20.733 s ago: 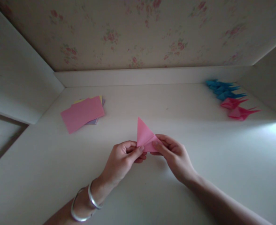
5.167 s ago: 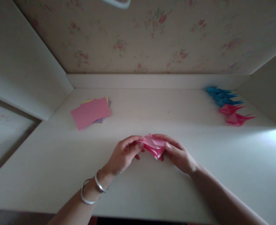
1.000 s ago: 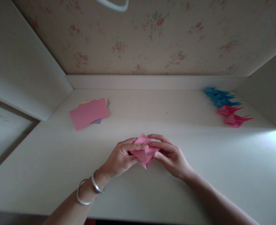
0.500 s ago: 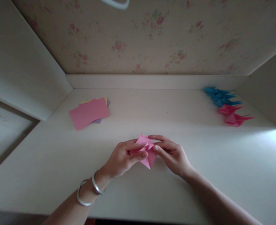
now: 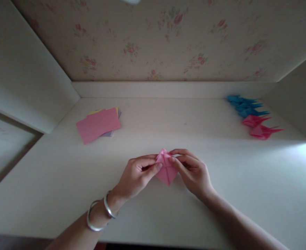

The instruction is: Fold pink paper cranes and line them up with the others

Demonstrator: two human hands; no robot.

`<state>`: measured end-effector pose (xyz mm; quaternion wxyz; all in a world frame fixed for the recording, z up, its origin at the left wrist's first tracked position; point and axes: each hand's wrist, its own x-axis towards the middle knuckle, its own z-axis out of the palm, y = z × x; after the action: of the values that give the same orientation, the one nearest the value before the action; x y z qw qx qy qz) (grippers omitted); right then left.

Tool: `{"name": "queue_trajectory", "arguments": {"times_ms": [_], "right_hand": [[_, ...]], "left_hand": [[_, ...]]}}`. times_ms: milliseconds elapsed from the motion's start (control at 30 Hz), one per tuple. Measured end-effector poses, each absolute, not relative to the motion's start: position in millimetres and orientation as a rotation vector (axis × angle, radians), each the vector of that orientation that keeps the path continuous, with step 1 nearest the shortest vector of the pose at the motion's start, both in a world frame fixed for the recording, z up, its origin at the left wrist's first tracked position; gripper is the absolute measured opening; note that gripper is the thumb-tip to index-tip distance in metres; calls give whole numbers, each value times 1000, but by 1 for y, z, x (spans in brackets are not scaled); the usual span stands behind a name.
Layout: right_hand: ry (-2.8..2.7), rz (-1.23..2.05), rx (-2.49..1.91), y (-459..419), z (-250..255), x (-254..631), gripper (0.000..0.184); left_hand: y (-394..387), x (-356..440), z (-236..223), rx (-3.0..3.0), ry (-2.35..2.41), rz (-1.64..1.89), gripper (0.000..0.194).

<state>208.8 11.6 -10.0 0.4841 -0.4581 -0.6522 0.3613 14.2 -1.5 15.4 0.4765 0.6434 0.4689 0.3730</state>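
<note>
Between my two hands is a folded pink origami paper, diamond-shaped, with a crease down its middle and one point toward me. My left hand pinches its left edge, thumb on top and fingers behind. On the opposite edge my right hand grips the paper near the upper right, thumb over the front, the fingertips partly hidden behind it. Two silver bangles circle my left wrist.
At the back left lies a stack of paper sheets, pink on top with yellow and purple edges showing. Several folded blue paper figures and two pink ones sit at the back right of the white table, which meets a papered wall.
The pink paper has gone from partly opened, with raised flaps, to a flatter diamond. Both hands stay on it, the left thumb now along its left edge.
</note>
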Motion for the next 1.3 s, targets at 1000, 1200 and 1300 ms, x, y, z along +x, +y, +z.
{"name": "queue_trajectory", "arguments": {"times_ms": [1000, 1200, 1300], "right_hand": [[-1347, 933, -1336, 5, -13, 199, 22], [-1315, 969, -1352, 5, -14, 200, 23], [-1319, 978, -1386, 5, -14, 199, 25]], "left_hand": [[-3, 14, 3, 1645, 1262, 968, 35], [-3, 16, -2, 1380, 1163, 902, 44], [-4, 17, -1, 1401, 1181, 917, 42]]}}
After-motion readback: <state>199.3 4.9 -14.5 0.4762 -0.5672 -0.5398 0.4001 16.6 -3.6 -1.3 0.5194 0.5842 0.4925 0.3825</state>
